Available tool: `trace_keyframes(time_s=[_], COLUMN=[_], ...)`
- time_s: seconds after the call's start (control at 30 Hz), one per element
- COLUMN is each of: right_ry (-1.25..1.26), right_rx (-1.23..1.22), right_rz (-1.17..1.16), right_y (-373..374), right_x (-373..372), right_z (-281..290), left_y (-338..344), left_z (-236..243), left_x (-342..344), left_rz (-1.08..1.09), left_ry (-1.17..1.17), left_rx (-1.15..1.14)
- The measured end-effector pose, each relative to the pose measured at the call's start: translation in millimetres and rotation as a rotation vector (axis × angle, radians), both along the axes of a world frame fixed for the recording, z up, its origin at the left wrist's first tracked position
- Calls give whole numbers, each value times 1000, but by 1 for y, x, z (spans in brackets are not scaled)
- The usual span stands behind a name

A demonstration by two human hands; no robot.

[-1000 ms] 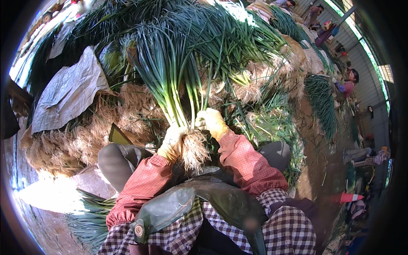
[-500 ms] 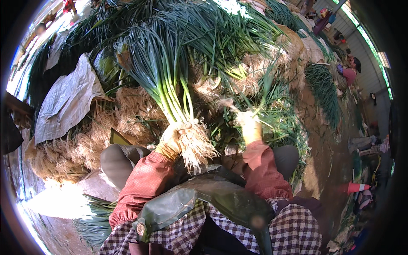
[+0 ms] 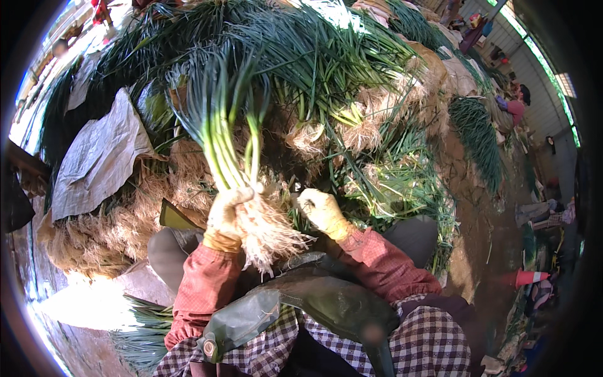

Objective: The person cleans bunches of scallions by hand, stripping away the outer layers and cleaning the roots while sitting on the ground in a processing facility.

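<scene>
My left hand [image 3: 226,217], in a pale yellowish glove, is closed round a bunch of green onions [image 3: 220,144] just above the roots. Their dark green leaves point away from me, blurred at the tips. Tangled pale roots [image 3: 267,229] hang from the near side of that hand. Just right of the roots is my right hand [image 3: 320,210], gloved alike, its fingers curled in and nothing visible in them. It is apart from the white stalks.
A large heap of green onions [image 3: 295,56] spreads ahead, roots toward me. A whitish sack [image 3: 100,157] lies on it at left. Loose leaves [image 3: 408,176] cover the ground by my right knee. Far right are another person [image 3: 516,108] and an orange cone [image 3: 524,278].
My left hand has shifted left and slightly nearer with the bunch. My right hand has come from farther right, where a blurred leaf flew beside it, toward the roots.
</scene>
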State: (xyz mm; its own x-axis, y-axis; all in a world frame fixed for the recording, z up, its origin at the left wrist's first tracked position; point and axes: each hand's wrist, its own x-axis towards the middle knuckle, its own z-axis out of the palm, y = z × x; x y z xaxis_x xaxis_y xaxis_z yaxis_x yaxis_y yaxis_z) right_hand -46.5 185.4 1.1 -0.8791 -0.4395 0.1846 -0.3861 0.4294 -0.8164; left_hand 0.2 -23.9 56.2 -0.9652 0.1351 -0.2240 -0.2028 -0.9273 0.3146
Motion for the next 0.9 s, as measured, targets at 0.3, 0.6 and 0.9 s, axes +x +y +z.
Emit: trace_keyframes(time_s=[0.3,0.6,0.9], right_ry=[64,-31,374], right_rx=[-49,676,-306], right_rz=[126,-663,-162], right_y=[-63,54,14], right_x=[-28,-185,-188], right_z=[6,34,59], left_y=[32,16,20], left_z=[-58,-59,-38], left_x=[-11,-14,-30], left_rz=[-14,-173,-42], left_ry=[-171,-123,-88], left_rx=[-190,-165,-196])
